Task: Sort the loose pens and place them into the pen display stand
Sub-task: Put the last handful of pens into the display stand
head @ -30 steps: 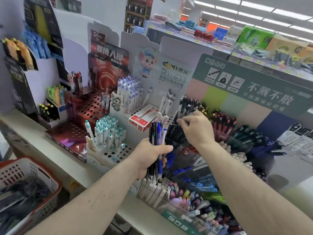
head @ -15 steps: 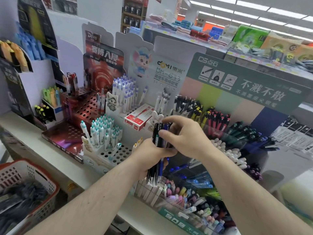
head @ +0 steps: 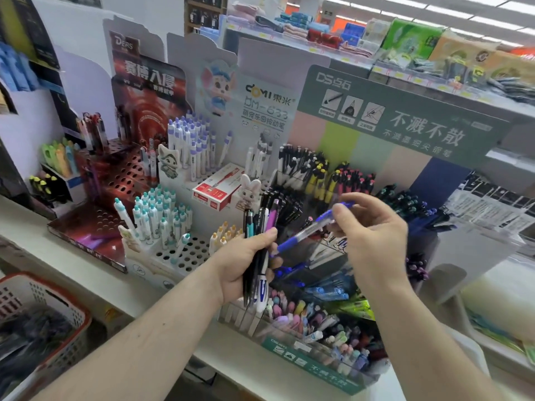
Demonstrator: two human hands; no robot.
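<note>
Here, open room is left only in front of the displays, where both forearms are raised above the white shelf edge [head: 237,357]; behind the hands the space is closed off by the green header board [head: 405,123] of the pen display stand [head: 312,363] and by the cardboard backs of the neighbouring stands. To the lower left, beyond the shelf edge, a red-rimmed basket [head: 43,311] is seen with dark items lying inside; what they are cannot be told.

The stand's tiered clear compartments are filled by colour: black and yellow-tipped pens at the upper left, red-tipped ones beside them, dark blue ones toward the right, pastel pens in the lowest front tier. A white perforated stand [head: 185,253] just to the left is stocked with teal-capped pens, upright or slightly tilted, and a red and white box [head: 215,188] is laid on the step behind it.

A bundle of loose pens [head: 262,227] is gripped in the left hand [head: 246,264], fingers and thumb curled around it; the bundle is held nearly upright, long axis vertical, tops fanned slightly to the right. A single blue pen [head: 301,233] is pinched near its upper end between thumb and fingertips of the right hand [head: 373,238]. It is held in the air in front of the stand's middle tiers, its long axis slanted, the upper end up and right, the lower end down-left toward the bundle.
</note>
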